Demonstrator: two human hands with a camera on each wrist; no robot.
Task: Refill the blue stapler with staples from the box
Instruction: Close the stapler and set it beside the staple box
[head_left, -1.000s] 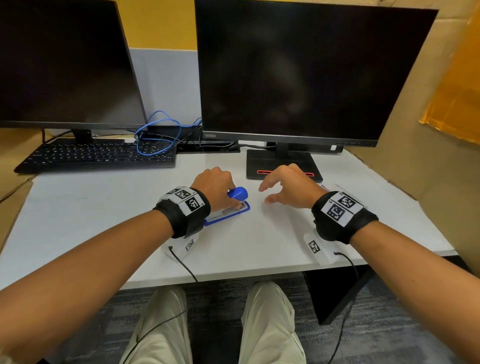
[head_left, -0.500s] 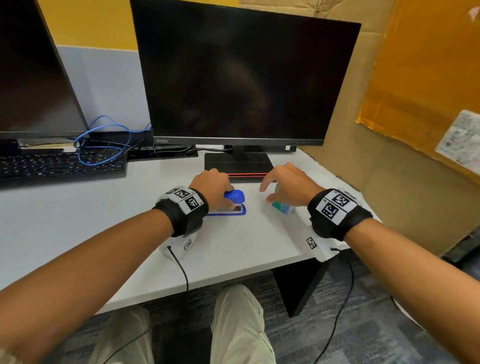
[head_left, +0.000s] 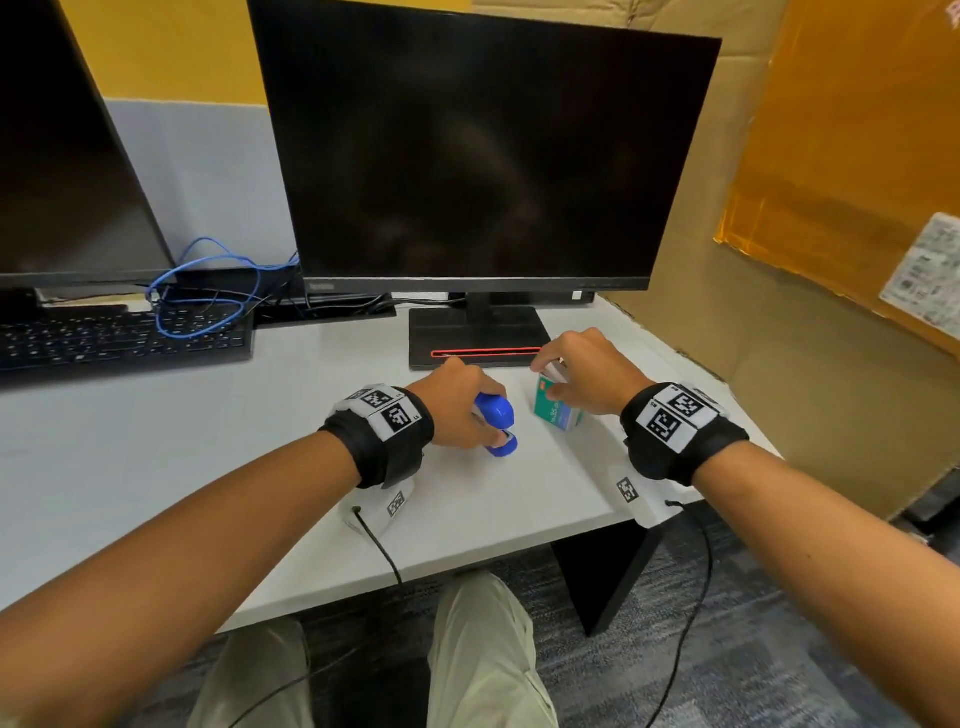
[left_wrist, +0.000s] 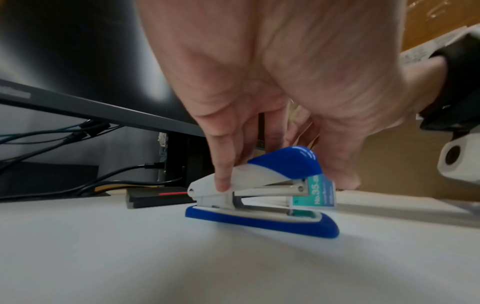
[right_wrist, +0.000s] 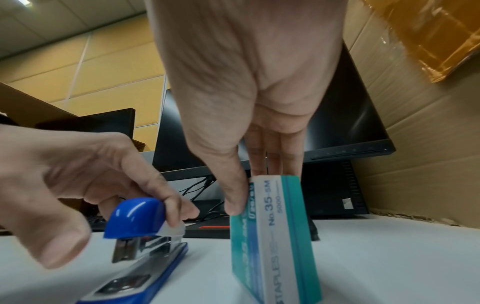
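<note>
A white desk (head_left: 218, 467) fills the middle of the head view, its front edge running from lower left up to the right, with grey patterned carpet and the person's pale trousers below it. At the centre of the frame the left hand (head_left: 457, 410) grips the blue stapler (head_left: 496, 422), which stands on its base on the desk; in the left wrist view the fingers (left_wrist: 223, 164) curl over the white rear part of its top arm and the thumb comes down on the far side, so the hand is pinching the stapler's upper half. Just to the right of it, apart from it, the right hand (head_left: 587, 374) pinches the teal and white staple box (head_left: 556, 405) from above, thumb on one broad face and fingers on the other; the box stands on edge on the desk, tilted, and its side reads "No.35" and "STAPLES".

Behind both hands a large dark monitor (head_left: 478, 156) takes up the upper centre, its black foot (head_left: 478, 332) with a red line on the desk just beyond the knuckles. A second dark monitor (head_left: 62, 156) sits at the upper left, a black keyboard (head_left: 119, 338) below it, and a loop of blue cable (head_left: 208, 291) lies between the two screens. A grey panel and yellow wall show behind. Brown cardboard (head_left: 753, 338) walls off the right side, with an orange-taped sheet at the upper right.
</note>
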